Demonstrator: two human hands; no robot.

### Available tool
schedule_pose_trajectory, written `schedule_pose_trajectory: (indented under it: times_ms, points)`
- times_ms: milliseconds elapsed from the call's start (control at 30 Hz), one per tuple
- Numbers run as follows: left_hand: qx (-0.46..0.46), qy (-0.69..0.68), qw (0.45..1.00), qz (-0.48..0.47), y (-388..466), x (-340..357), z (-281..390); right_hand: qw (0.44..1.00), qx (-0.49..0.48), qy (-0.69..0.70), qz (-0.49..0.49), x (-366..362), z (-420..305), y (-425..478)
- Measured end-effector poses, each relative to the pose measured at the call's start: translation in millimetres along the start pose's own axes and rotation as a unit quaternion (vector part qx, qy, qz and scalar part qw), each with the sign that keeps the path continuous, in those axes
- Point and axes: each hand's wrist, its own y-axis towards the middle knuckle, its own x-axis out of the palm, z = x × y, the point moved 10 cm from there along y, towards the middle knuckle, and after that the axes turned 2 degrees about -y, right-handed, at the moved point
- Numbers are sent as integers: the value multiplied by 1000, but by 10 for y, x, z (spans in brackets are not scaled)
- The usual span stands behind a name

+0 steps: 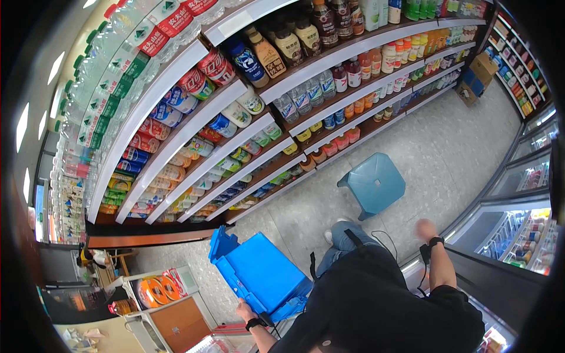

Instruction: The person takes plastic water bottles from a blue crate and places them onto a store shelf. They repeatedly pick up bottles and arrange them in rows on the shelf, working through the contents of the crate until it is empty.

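At the near side of a blue plastic crate (269, 271), the fingers of my left hand (245, 310) are closed on its edge. Flap-like parts stick out at two ends of the crate, and its inside is hidden. My right hand (426, 230) is raised on the other side of my body, close to the glass-topped freezer cabinet (512, 198). Motion blur hides its fingers, and no object shows in it. A teal plastic stool (375, 183) stands on the floor ahead of me.
Long shelves (353, 106) of bottled and canned drinks curve past on the far side. Large water bottles (110, 84) stand on top at left. A cardboard box (474, 79) rests by the far shelf end. Behind the crate is a counter (176, 324). Cables hang from both wrists.
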Motion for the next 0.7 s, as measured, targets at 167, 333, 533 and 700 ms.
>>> schedule_pose_trajectory:
  times_ms: [167,333,533,700]
  points:
    - [-11,41,999,-4,175,96,57,999,-9,25,18,32,104,-155]
    - [-8,-32,997,-75,344,213,136,999,13,27,25,135,320,-244]
    - [-10,27,999,-18,251,279,352,998,21,35,51,-39,503,-257]
    - [29,98,995,-21,56,434,479,997,42,53,47,-261,451,-80]
